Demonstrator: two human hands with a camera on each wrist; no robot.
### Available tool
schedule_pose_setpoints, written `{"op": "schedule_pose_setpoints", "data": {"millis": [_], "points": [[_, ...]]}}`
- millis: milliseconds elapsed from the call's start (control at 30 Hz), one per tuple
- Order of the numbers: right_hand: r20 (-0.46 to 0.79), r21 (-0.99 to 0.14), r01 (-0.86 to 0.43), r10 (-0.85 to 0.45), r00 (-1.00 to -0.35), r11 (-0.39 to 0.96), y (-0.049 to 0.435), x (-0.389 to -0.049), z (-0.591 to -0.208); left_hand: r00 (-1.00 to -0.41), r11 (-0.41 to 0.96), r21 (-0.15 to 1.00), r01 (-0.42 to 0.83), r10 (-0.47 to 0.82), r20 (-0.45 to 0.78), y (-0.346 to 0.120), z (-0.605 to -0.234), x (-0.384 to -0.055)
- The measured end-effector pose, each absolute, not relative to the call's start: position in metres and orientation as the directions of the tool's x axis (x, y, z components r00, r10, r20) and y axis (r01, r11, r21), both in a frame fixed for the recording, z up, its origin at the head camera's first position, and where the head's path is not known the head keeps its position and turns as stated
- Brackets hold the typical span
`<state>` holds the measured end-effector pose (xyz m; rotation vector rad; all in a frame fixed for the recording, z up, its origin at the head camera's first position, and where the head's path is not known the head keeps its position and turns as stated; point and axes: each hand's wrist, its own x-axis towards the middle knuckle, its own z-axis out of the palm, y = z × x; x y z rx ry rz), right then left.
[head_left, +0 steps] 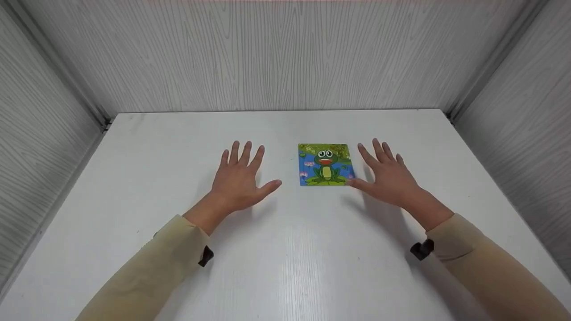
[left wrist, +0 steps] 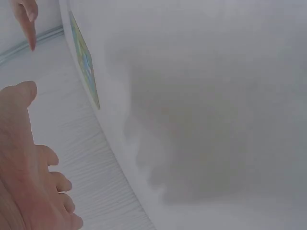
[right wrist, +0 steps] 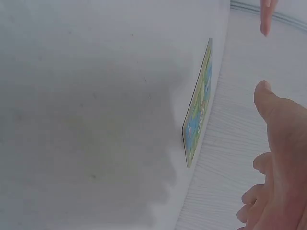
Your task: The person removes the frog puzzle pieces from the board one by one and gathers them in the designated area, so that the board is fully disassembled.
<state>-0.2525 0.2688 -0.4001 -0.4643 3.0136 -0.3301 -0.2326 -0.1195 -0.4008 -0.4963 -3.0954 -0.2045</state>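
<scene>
A thin square frog picture puzzle (head_left: 326, 166) lies flat on the white table (head_left: 285, 249), a green cartoon frog on a blue and green ground. To its left, my left hand (head_left: 238, 180) hovers palm down over the table, fingers spread and holding nothing. My right hand (head_left: 387, 176) is held the same way just right of the picture, its thumb tip overlapping the lower right corner in the head view. In the right wrist view the frog picture (right wrist: 197, 108) shows edge-on, apart from the right hand (right wrist: 283, 163). Both hands cast shadows on the tabletop.
Pale wood-grain panels stand around the table: a back wall (head_left: 285, 53), a left wall (head_left: 26, 133) and a right wall (head_left: 526, 111). Light beige sleeves (head_left: 147, 267) cover both forearms, each with a small black strap piece (head_left: 422, 249) near the cuff.
</scene>
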Motion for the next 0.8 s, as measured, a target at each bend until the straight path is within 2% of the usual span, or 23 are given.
{"op": "schedule_pose_setpoints", "data": {"millis": [233, 433, 800], "points": [[-0.069, -0.305, -0.301, -0.336, -0.939, 0.904, 0.269, -0.267, -0.396, -0.93, 0.924, 0.12, 0.363, 0.367, -0.017, -0.092, -0.394, -0.256], [-0.098, -0.332, -0.293, -0.342, -0.935, 0.897, 0.27, -0.28, -0.397, -0.914, 0.906, 0.145, 0.397, 0.405, -0.028, -0.073, -0.394, -0.271], [-0.143, -0.35, -0.303, -0.37, -0.918, 0.887, 0.261, -0.303, -0.412, -0.886, 0.876, 0.223, 0.429, 0.455, -0.083, -0.04, -0.419, -0.297]]}}
